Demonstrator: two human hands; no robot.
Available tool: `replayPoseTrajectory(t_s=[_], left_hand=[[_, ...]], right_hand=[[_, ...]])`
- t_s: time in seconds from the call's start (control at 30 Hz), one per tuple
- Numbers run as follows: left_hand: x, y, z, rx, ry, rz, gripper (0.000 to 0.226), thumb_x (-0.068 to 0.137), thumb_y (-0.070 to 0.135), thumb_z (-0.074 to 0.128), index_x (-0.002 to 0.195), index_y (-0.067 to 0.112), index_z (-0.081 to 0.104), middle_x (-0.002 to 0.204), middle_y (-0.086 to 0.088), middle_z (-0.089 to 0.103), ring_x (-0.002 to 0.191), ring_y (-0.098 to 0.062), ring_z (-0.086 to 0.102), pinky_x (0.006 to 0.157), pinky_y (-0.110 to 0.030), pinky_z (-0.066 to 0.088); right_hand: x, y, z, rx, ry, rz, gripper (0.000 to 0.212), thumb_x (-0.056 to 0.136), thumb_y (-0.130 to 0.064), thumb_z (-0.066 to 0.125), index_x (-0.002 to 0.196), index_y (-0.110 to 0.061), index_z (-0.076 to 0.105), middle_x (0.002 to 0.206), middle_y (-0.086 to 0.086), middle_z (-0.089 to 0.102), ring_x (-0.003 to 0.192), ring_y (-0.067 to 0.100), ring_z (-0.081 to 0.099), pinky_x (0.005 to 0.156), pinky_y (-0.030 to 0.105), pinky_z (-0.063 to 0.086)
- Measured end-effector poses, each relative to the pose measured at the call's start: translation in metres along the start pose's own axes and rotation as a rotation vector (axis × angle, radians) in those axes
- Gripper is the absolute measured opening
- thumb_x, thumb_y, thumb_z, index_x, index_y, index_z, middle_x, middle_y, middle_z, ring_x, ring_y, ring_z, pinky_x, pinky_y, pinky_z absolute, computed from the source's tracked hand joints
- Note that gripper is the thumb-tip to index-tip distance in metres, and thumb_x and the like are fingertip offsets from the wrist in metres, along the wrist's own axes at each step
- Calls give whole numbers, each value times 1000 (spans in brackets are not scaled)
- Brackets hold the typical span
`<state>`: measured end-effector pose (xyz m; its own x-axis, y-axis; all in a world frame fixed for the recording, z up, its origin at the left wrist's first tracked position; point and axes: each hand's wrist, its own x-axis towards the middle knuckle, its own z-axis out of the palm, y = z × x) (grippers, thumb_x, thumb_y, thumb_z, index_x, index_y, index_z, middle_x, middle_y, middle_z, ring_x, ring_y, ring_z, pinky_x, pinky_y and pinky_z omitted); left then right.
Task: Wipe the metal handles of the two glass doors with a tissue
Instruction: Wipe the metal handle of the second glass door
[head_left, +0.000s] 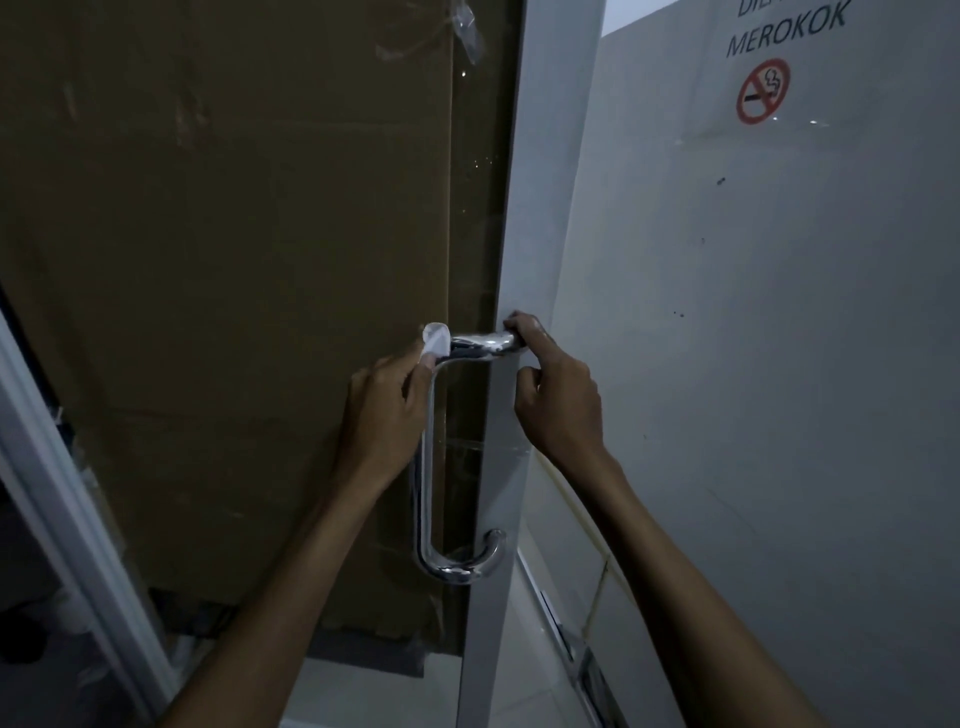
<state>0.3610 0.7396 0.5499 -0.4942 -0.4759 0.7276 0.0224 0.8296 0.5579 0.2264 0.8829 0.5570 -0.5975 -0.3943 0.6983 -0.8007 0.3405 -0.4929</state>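
A polished metal handle (427, 493) runs down the edge of a glass door (498, 260), bent at top and bottom. My left hand (387, 410) pinches a small white tissue (436, 343) against the handle's upper bend. My right hand (558, 395) grips the door's edge where the top bar of the handle meets it, fingers curled over the edge and thumb below. The lower curve of the handle (462, 569) is bare and shiny. Only this one handle is in view.
Brown cardboard (208, 260) fills the space behind the glass. A pale wall (753, 338) with a no-smoking sign (762, 91) stands to the right. A white door frame (78, 519) slants at the lower left. Pale floor tiles lie below.
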Motion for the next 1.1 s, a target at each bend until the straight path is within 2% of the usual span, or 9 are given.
replayPoseTrajectory(t_s=[0.1, 0.27, 0.37, 0.47, 0.53, 0.63, 0.83, 0.93, 1.1], left_hand=[[-8, -8, 6, 103, 23, 88, 45, 112, 29, 47, 154, 15, 51, 124, -9, 74, 109, -20, 69, 99, -24, 41], [-9, -5, 7, 265, 96, 85, 46, 108, 36, 44, 146, 17, 60, 144, 0, 64, 141, -19, 46, 109, -31, 18], [-10, 0, 8, 176, 133, 110, 47, 113, 36, 39, 122, 5, 72, 117, -5, 76, 119, -26, 62, 102, -46, 37], [-5, 0, 9, 21, 238, 83, 37, 112, 24, 51, 91, 4, 74, 86, -8, 75, 85, -28, 71, 77, -41, 53], [-5, 1, 10, -1, 265, 58, 21, 106, 17, 62, 109, 3, 78, 98, -9, 78, 89, -25, 73, 78, -39, 58], [-9, -3, 17, -26, 238, 19, 33, 101, 18, 68, 132, 7, 69, 105, -12, 77, 89, -20, 74, 77, -39, 62], [15, -10, -2, -283, -27, -157, 25, 106, 34, 57, 126, 25, 69, 97, 15, 76, 76, 0, 72, 66, -28, 59], [6, -17, 3, -205, 17, -122, 44, 99, 36, 68, 137, 14, 65, 111, 11, 69, 86, 14, 65, 80, -6, 50], [2, -9, -3, -349, -80, -216, 43, 95, 32, 74, 137, 24, 65, 116, 21, 71, 109, 7, 68, 92, -13, 54]], right_hand=[[-1, 2, 0, -3, 2, -5, 68, 93, 0, 55, 149, -38, 49, 137, -5, 67, 57, 0, 53, 54, 11, 44], [-2, 2, 1, -6, 14, -16, 67, 93, 1, 55, 147, -38, 50, 135, -5, 68, 60, 0, 54, 56, 18, 51], [-2, 2, 1, -6, 25, -11, 68, 92, 1, 56, 148, -39, 49, 135, -6, 68, 61, -1, 54, 58, 22, 55], [-3, 2, 1, 10, 29, -18, 68, 92, 1, 55, 147, -38, 50, 136, -7, 67, 61, 0, 54, 61, 28, 59], [-3, 1, 0, 14, 27, -15, 67, 93, 1, 55, 147, -38, 50, 136, -7, 67, 61, -1, 54, 59, 24, 56], [-3, -1, -1, 16, 28, -17, 67, 93, 1, 55, 147, -38, 50, 131, -6, 69, 60, 1, 55, 57, 26, 57], [-3, -3, -1, 20, 33, -17, 65, 92, 1, 54, 144, -38, 51, 132, -6, 69, 58, 3, 55, 58, 32, 59], [-3, -3, -1, 23, 34, -21, 65, 91, 2, 55, 144, -36, 52, 133, -5, 68, 58, 3, 55, 57, 30, 58], [-5, -3, 0, 28, 31, -15, 65, 92, 2, 55, 144, -36, 52, 131, -6, 69, 57, 4, 55, 56, 27, 56]])
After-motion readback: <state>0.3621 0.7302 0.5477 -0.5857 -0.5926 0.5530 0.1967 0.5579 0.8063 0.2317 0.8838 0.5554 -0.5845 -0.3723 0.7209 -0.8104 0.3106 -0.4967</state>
